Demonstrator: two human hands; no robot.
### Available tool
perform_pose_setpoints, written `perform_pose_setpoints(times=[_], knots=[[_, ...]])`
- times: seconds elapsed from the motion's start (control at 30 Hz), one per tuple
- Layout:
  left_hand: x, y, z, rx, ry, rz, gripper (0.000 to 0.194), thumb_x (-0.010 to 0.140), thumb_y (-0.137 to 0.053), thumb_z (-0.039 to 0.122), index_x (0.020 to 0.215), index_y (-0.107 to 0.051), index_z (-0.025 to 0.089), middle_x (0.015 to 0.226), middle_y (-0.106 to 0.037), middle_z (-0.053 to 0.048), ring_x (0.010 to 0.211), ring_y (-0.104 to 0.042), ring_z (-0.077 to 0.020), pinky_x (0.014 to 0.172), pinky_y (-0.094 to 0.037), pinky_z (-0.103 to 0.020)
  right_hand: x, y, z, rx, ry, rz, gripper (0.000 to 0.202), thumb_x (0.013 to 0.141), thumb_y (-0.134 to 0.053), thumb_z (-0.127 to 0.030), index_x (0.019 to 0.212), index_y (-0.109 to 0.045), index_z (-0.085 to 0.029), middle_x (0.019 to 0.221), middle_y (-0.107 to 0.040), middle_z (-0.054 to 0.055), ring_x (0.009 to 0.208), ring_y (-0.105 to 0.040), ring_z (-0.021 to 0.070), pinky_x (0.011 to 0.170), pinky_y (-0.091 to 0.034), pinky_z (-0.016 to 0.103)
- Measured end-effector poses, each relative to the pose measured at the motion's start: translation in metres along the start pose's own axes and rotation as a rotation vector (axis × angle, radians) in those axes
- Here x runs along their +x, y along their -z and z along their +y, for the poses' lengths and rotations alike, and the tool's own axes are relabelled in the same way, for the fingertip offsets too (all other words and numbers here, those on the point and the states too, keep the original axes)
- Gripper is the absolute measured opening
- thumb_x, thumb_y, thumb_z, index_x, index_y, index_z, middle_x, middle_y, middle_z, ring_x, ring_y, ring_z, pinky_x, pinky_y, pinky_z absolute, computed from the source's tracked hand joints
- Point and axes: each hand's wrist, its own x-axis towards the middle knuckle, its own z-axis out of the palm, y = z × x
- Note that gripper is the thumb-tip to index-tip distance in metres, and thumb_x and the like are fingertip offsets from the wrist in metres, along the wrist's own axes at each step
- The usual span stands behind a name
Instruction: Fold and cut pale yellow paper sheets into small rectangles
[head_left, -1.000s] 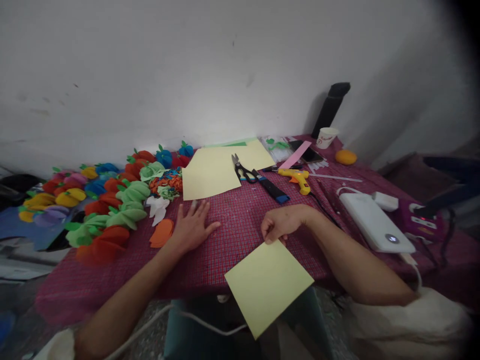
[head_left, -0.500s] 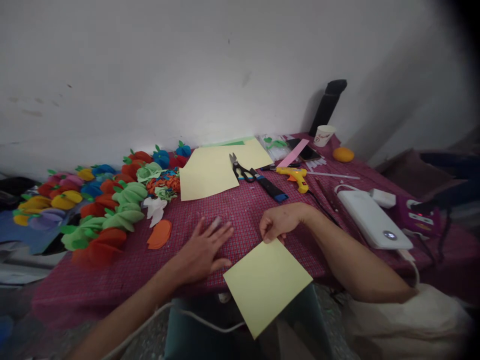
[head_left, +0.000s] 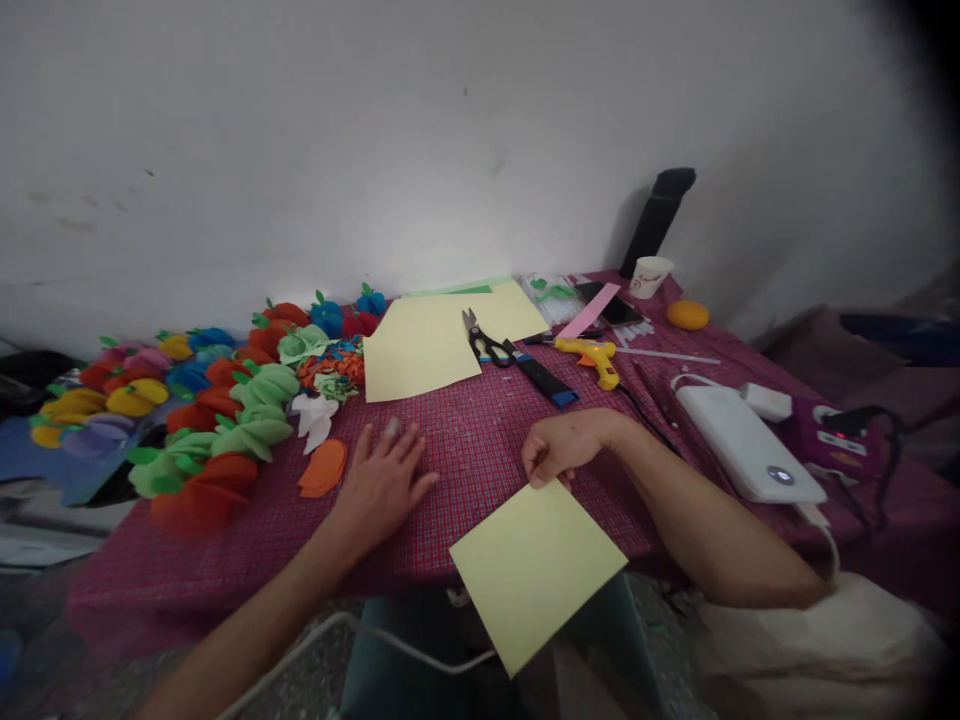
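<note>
My right hand [head_left: 559, 447] pinches one corner of a square sheet of pale yellow paper [head_left: 538, 575], which hangs down past the table's front edge. My left hand [head_left: 382, 485] lies palm down with its fingers spread over the checked red tablecloth [head_left: 465, 450]; it holds nothing. Just left of its fingers is a small stack of orange paper ovals [head_left: 323, 469]. Larger yellow sheets [head_left: 420, 350] lie farther back, with black-handled scissors [head_left: 484, 340] at their right edge. A black and blue box cutter [head_left: 544, 375] rests beside the scissors.
Colourful paper pumpkins [head_left: 240, 400] crowd the left side, beside paper scraps [head_left: 334, 368]. A yellow glue gun [head_left: 592, 360], a pink strip [head_left: 591, 312], a paper cup [head_left: 651, 277], an orange fruit [head_left: 688, 316], a white power bank [head_left: 750, 445] and a purple power strip [head_left: 844, 440] stand at right.
My left hand has moved left across the cloth, toward the orange ovals, and away from the yellow square. My right hand keeps its pinch on the paper, almost unmoved.
</note>
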Motion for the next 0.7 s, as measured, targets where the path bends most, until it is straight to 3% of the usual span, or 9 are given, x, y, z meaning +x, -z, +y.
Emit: perform_pose_setpoints(times=[0.07,0.13,0.3,0.47,0.6,0.7], knots=[[0.002,-0.001,-0.008,0.022,0.081,0.031,0.04,0.084,-0.038,0.04,0.114,-0.053,0.019,0.125,-0.048,-0.011,0.121,-0.032,-0.0299,0.099,-0.013,-0.053,0.0,0.0,0.001,-0.002,0.004,-0.004,0.034,0.065,-0.062,-0.043,0.081,-0.064,-0.012,0.063,-0.061,-0.001,0.052,-0.055,0.0088,0.051,-0.043,0.02],[0.006,-0.001,-0.008,-0.038,0.047,0.025,0.035,0.083,-0.041,0.037,0.114,-0.052,0.022,0.125,-0.048,-0.008,0.119,-0.035,-0.0275,0.099,-0.018,-0.05,0.001,0.0,0.001,0.0,0.005,-0.003,0.033,0.066,-0.061,-0.041,0.081,-0.064,-0.012,0.063,-0.06,-0.001,0.053,-0.056,0.0088,0.05,-0.043,0.019],[0.022,-0.004,0.016,-0.237,-0.067,0.013,0.019,0.083,-0.044,0.03,0.093,-0.059,0.026,0.123,-0.049,-0.001,0.119,-0.035,-0.021,0.1,-0.019,-0.045,0.001,0.0,0.001,-0.01,0.007,-0.003,0.031,0.068,-0.06,-0.04,0.081,-0.064,-0.012,0.063,-0.06,-0.001,0.054,-0.056,0.0089,0.05,-0.043,0.019],[0.035,-0.006,0.027,-0.249,-0.11,0.022,0.017,0.084,-0.042,0.022,0.081,-0.059,0.022,0.12,-0.052,-0.001,0.118,-0.036,-0.019,0.099,-0.021,-0.041,0.0,0.0,0.0,-0.02,-0.001,-0.007,0.031,0.071,-0.058,-0.039,0.083,-0.063,-0.012,0.063,-0.059,0.0,0.054,-0.056,0.0086,0.051,-0.044,0.018],[0.037,-0.008,0.007,-0.12,-0.083,0.048,0.02,0.084,-0.039,0.018,0.084,-0.059,0.019,0.119,-0.052,-0.005,0.117,-0.037,-0.0208,0.099,-0.021,-0.041,0.0,0.0,0.0,-0.024,0.011,-0.005,0.028,0.072,-0.057,-0.037,0.081,-0.063,-0.011,0.063,-0.059,0.0,0.054,-0.057,0.0089,0.05,-0.044,0.018],[0.032,-0.006,-0.017,0.03,0.159,0.133,0.023,0.082,-0.038,0.017,0.089,-0.06,0.017,0.122,-0.049,-0.01,0.117,-0.036,-0.0277,0.096,-0.022,-0.047,0.0,0.0,0.0,-0.017,0.008,-0.001,0.027,0.07,-0.058,-0.037,0.078,-0.062,-0.011,0.063,-0.06,0.0,0.055,-0.057,0.0092,0.051,-0.044,0.018]])
